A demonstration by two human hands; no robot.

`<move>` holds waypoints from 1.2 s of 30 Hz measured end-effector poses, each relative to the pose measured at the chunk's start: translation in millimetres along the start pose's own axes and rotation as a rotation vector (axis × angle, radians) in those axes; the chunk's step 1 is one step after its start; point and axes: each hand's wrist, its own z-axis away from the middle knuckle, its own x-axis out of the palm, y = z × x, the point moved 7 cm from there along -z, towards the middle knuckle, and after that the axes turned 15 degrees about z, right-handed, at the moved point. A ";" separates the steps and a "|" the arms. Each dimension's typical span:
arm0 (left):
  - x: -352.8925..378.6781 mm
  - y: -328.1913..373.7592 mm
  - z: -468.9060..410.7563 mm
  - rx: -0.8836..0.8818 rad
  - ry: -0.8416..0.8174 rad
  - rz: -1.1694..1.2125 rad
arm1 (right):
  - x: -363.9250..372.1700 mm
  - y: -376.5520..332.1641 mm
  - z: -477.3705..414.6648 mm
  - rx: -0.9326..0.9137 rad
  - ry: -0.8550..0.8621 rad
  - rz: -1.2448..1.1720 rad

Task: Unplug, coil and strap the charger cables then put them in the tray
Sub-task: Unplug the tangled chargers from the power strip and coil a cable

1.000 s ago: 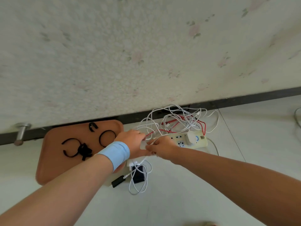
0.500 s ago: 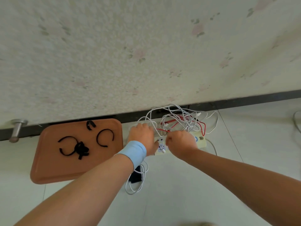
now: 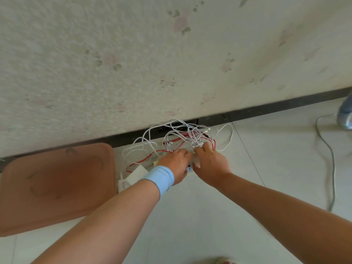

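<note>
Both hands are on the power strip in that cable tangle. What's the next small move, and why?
Probably hold the power strip down with the left hand and pull one plug straight out with the right hand: both hands rest there, and the cables lie tangled, none in the tray.

Both hands now lie farther right on the power strip (image 3: 189, 169) than a second ago. The left hand (image 3: 175, 161) covers its middle instead of its left end. The right hand (image 3: 209, 162) sits over the right end, fingers curled at the edge of the cable tangle (image 3: 182, 134); what they hold is hidden. A white charger brick (image 3: 136, 175) now lies exposed just beside the tray (image 3: 57, 187). A red cable (image 3: 141, 162) now trails left toward that brick.
</note>
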 end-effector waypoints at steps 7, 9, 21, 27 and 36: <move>19.0 -4.5 -13.8 -0.087 0.048 -0.088 | 29.4 21.5 11.2 0.313 -0.092 -0.138; 22.2 -9.5 -16.2 -0.114 0.042 -0.114 | 29.3 20.1 6.4 0.256 -0.098 -0.171; 22.2 -15.2 -30.0 -0.163 -0.062 -0.073 | 37.0 3.0 -22.1 0.084 -0.302 0.049; 20.3 -15.7 -27.0 -0.163 -0.049 -0.063 | 34.3 4.1 -16.8 0.150 -0.305 -0.058; 17.5 -21.5 -13.2 -0.103 -0.064 0.069 | 1.9 10.4 -2.5 0.053 -0.222 -0.203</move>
